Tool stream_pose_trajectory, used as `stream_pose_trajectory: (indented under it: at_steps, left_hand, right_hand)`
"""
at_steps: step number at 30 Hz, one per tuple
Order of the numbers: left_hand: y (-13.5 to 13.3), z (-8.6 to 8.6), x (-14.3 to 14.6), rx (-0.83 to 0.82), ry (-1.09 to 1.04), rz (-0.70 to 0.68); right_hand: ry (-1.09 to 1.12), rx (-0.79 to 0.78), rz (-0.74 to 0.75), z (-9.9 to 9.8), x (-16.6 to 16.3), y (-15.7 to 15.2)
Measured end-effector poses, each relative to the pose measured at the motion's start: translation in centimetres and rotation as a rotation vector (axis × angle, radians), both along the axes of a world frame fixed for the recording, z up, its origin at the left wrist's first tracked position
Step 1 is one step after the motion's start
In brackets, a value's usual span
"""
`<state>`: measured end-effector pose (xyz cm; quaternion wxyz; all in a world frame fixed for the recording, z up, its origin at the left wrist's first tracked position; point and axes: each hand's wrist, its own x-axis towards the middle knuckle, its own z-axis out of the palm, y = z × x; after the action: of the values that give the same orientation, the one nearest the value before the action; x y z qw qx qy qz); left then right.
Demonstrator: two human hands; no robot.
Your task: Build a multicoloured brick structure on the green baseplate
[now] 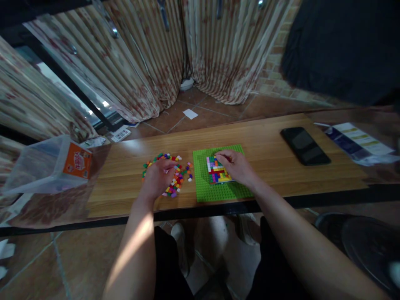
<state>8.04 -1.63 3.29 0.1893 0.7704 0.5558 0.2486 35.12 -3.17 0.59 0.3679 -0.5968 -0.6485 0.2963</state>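
My left hand (pixel 158 177) is over a loose pile of small coloured toy bricks (pixel 175 188), its thumb and fingertips drawn together. Whether a brick sits between them is too small to make out. On the green baseplate (pixel 204 192) stands a block of red, yellow, blue, white and other bricks (pixel 215 171). My right hand (pixel 235 164) reaches over the block's right side, fingertips pinched at its far edge, and hides part of it. What those fingertips hold, if anything, does not show. Several stray bricks (pixel 189 171) lie between the pile and the baseplate.
The wooden table (pixel 265 146) carries a black phone (pixel 304 145) at the right. A clear plastic box (pixel 40 166) with an orange label is at the left end. Printed packaging (pixel 359 141) lies beyond the right end. Curtains (pixel 150 62) hang behind.
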Motion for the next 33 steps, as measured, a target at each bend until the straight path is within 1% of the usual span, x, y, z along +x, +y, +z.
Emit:
stream_pose_trajectory:
  at_steps: [2,4,9,13,17,21,23,25,29,33]
  left_hand:
    - [-0.2,0.1,-0.8,-0.025,-0.001,-0.046]
    - [-0.6,0.1,-0.7,-0.033,0.001,-0.107]
    - [-1.7,0.0,1.6,-0.068,0.054,-0.255]
    - [-2.1,-0.2,2.9,-0.006,0.197,-0.253]
    - [-2.0,-0.5,3.2,0.058,0.321,-0.224]
    - [-2.0,-0.6,3.3,0.058,0.378,-0.21]
    - [-2.0,-0.5,3.3,0.037,0.355,-0.225]
    - [-2.0,-0.4,3.4,0.022,0.286,-0.223]
    - [-1.9,-0.1,4.0,0.033,0.056,-0.183]
    - [-2.1,-0.1,5.5,-0.003,-0.126,-0.13]
  right_hand:
    - [-0.009,0.003,0.004,0.1,0.0,0.0]
    - [-0.027,0.012,0.0,0.1,0.0,0.0]
    - [-0.046,0.01,-0.007,0.2,0.0,0.0]
    - [-0.045,0.013,-0.006,0.1,0.0,0.0]
    - [-0.036,0.007,0.005,0.1,0.1,0.0]
    - [-0.045,0.0,0.004,0.0,0.1,0.1]
    - [-0.044,-0.003,0.003,0.0,0.1,0.1]
    - [-0.035,-0.006,0.006,-0.1,0.1,0.2]
    - [-0.036,-0.005,0.016,0.0,0.0,0.2]
    - [-0.05,-0.001,-0.008,0.2,-0.1,0.1]
